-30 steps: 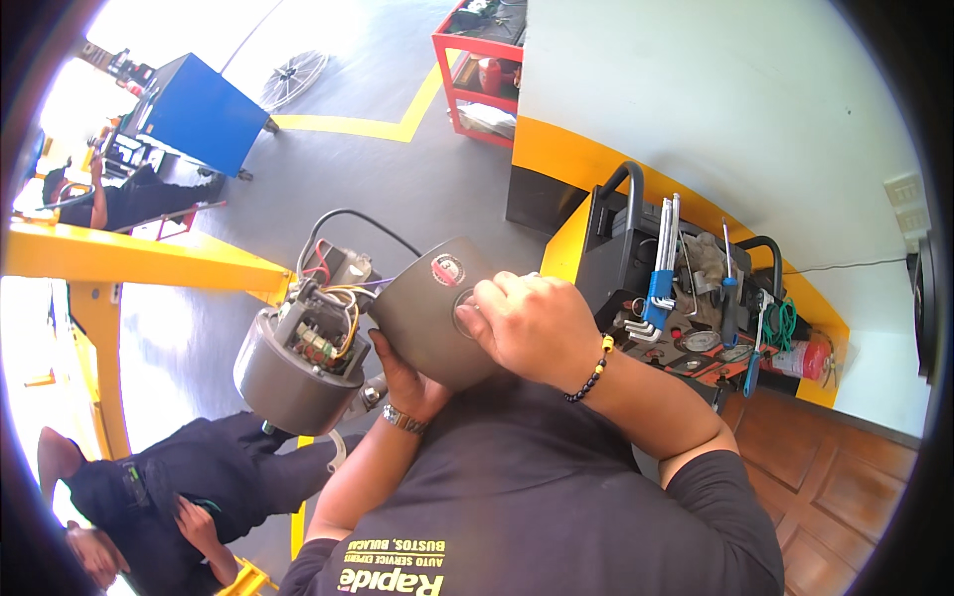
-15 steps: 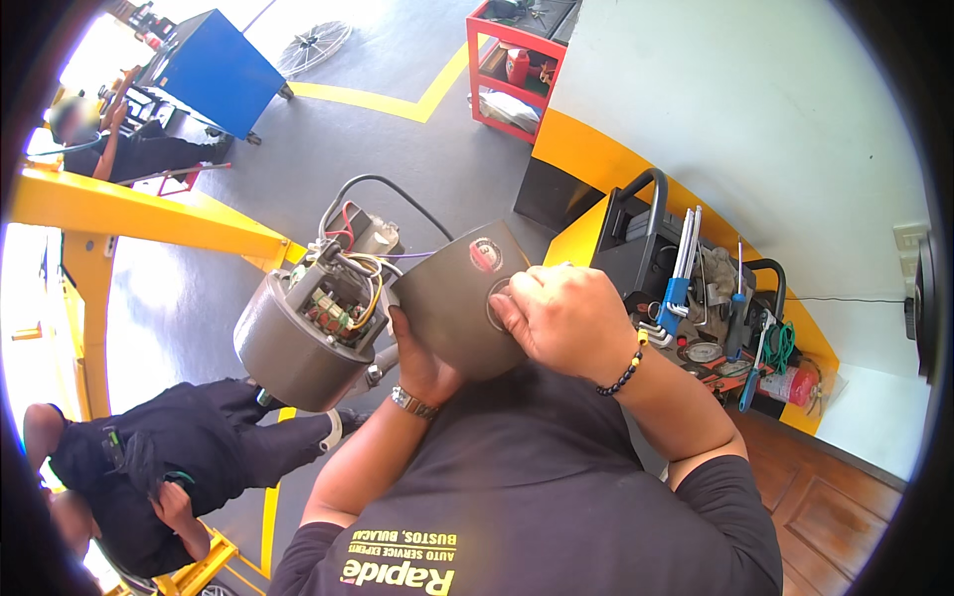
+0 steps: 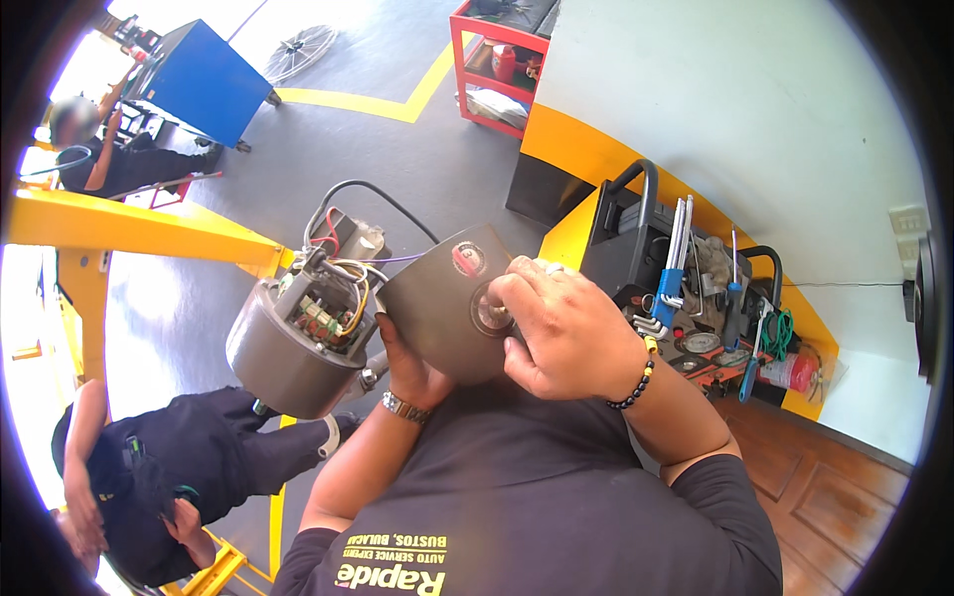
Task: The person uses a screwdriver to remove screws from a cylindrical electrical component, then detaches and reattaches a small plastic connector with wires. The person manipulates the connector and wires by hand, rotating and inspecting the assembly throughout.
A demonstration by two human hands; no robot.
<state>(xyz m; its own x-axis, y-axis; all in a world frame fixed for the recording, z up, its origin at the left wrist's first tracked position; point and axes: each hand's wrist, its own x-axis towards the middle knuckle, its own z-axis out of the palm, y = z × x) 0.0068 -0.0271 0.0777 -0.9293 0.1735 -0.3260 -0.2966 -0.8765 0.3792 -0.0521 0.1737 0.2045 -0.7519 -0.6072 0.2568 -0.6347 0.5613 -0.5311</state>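
My left hand (image 3: 407, 363) is closed on the lower left edge of a curved grey metal cover (image 3: 427, 303), holding it in front of my chest. The cover bears a round red-and-dark sticker and, below it, a round dial-like fitting (image 3: 489, 310). With fingers curled, my right hand (image 3: 571, 328) touches the fitting's edge; what its fingertips hold, if anything, is hidden. Left of the cover stands a grey cylindrical motor-like housing (image 3: 295, 348), its top uncovered. Inside are a small circuit board (image 3: 320, 323) and several coloured wires. A purple wire (image 3: 402, 258) runs from there towards the cover.
A yellow frame beam (image 3: 149, 221) reaches the housing from the left. At right is a tool cart (image 3: 646, 228) with hex keys (image 3: 679, 263), screwdrivers and a fire extinguisher (image 3: 790, 372). One person (image 3: 169, 457) stands at lower left; another (image 3: 119, 149) sits near a blue cabinet (image 3: 209, 84).
My right thumb has come off the round fitting and dropped lower, while the curled index finger is now at its edge. The person at lower left has moved an arm.
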